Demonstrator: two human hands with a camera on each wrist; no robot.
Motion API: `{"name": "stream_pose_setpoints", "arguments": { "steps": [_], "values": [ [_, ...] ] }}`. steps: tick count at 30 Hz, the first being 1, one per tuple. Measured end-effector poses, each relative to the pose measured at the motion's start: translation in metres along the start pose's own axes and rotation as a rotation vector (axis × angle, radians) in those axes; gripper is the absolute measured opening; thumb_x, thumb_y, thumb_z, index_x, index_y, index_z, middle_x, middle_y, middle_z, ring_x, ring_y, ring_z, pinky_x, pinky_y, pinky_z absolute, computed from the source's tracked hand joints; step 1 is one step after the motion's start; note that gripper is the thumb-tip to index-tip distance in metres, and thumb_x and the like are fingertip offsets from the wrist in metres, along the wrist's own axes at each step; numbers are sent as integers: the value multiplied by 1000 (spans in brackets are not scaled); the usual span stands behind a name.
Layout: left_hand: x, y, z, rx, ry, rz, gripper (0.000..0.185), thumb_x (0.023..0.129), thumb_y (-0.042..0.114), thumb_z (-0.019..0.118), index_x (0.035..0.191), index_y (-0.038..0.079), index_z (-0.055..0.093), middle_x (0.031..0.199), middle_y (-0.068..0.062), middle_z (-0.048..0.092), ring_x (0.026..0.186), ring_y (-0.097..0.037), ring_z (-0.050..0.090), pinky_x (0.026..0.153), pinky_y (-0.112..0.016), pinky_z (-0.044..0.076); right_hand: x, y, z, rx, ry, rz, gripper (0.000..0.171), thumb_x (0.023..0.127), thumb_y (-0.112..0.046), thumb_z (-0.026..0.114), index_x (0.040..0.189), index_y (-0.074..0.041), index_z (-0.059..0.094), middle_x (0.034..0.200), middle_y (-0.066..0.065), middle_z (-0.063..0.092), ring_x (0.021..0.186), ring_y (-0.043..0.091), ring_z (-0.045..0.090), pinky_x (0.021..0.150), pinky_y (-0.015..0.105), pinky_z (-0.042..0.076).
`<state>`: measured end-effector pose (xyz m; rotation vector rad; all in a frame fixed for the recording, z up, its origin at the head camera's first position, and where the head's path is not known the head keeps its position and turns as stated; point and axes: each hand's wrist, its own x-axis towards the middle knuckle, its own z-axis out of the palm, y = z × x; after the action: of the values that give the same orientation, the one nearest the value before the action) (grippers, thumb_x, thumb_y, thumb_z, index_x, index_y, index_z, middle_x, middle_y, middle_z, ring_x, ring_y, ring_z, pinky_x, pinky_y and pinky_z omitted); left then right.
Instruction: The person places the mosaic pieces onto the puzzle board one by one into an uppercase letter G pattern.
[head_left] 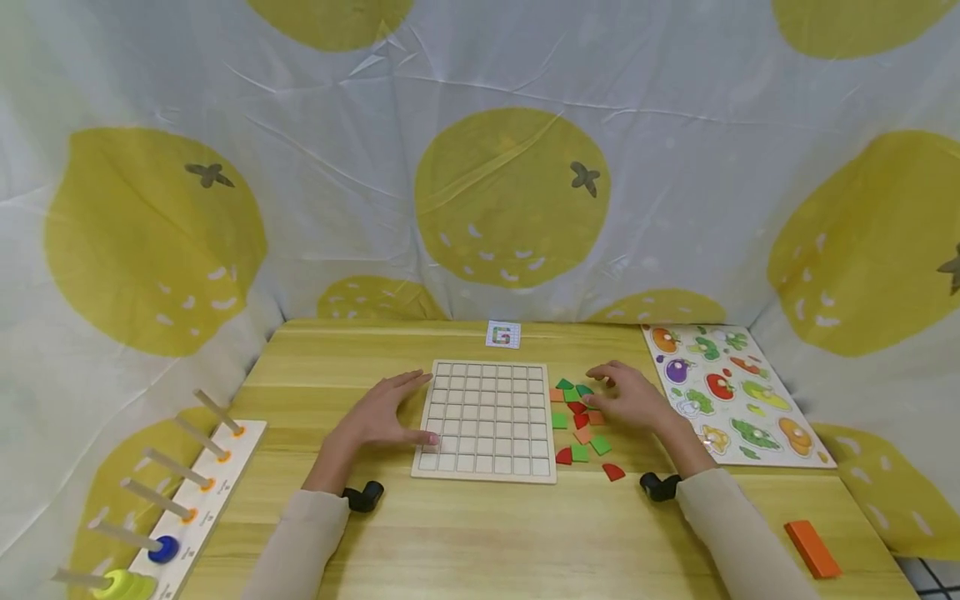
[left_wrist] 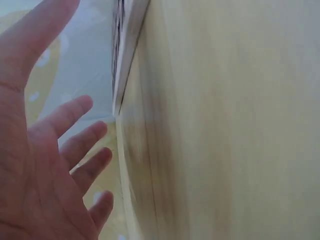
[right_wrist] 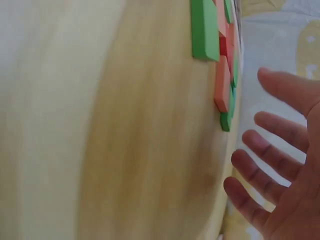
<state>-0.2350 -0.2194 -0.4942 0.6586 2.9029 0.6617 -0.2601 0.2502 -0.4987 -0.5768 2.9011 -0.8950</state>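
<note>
A pale wooden grid board (head_left: 484,422) lies at the middle of the table, its square cells bare. My left hand (head_left: 382,412) is at the board's left edge, thumb over a lower cell and fingers spread; whether it touches the board I cannot tell. In the left wrist view that hand (left_wrist: 45,150) holds nothing. To the board's right lie loose red, green and orange pieces, among them a green square (head_left: 601,445) and a red quarter-circle (head_left: 613,472). My right hand (head_left: 626,396) hovers beside these pieces; in the right wrist view its fingers (right_wrist: 267,150) are spread and grip nothing.
A small card with a coloured G (head_left: 503,335) lies behind the board. At the right is a vegetable puzzle board (head_left: 738,392), with an orange block (head_left: 813,549) nearer me. A peg stand (head_left: 202,500) with blue and yellow rings stands at the left.
</note>
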Motion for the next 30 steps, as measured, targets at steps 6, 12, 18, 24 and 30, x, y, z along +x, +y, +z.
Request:
{"name": "stream_pose_setpoints", "arguments": {
  "steps": [6, 12, 18, 24, 30],
  "values": [
    [-3, 2, 5, -23, -38, -2, 114, 67, 73, 82, 160, 20, 41, 168, -10, 34, 152, -42, 33, 121, -66, 29, 4, -3, 11, 11, 35, 29, 41, 97, -28, 72, 130, -4, 67, 119, 12, 67, 104, 28, 64, 93, 50, 55],
    [-6, 3, 9, -55, -111, -4, 112, 72, 73, 80, 161, 18, 38, 170, -11, 28, 155, -41, 27, 121, -65, 30, 7, -7, 16, -3, 43, 74, 32, 98, -26, 72, 123, -7, 72, 107, 8, 69, 93, 22, 62, 85, 44, 55],
    [-8, 5, 11, -74, -115, -22, 114, 72, 73, 80, 162, 18, 36, 171, -7, 27, 158, -39, 22, 124, -64, 25, 8, -6, 18, -21, 54, 90, 23, 98, -22, 71, 117, -9, 74, 101, 7, 67, 87, 20, 59, 81, 40, 53],
    [-10, 4, 14, -63, -110, -18, 115, 72, 72, 80, 162, 16, 35, 171, -5, 29, 159, -35, 20, 128, -60, 19, 8, -5, 18, -1, 51, 87, 22, 97, -18, 71, 116, -7, 73, 104, 11, 67, 91, 25, 62, 84, 46, 56],
    [-10, 4, 15, -65, -104, -3, 112, 75, 70, 79, 162, 14, 35, 170, -6, 30, 159, -35, 20, 130, -57, 16, 8, -4, 18, -19, 71, 122, 28, 93, -26, 76, 110, -3, 72, 105, 14, 69, 97, 29, 64, 90, 50, 56]
  ]
}}
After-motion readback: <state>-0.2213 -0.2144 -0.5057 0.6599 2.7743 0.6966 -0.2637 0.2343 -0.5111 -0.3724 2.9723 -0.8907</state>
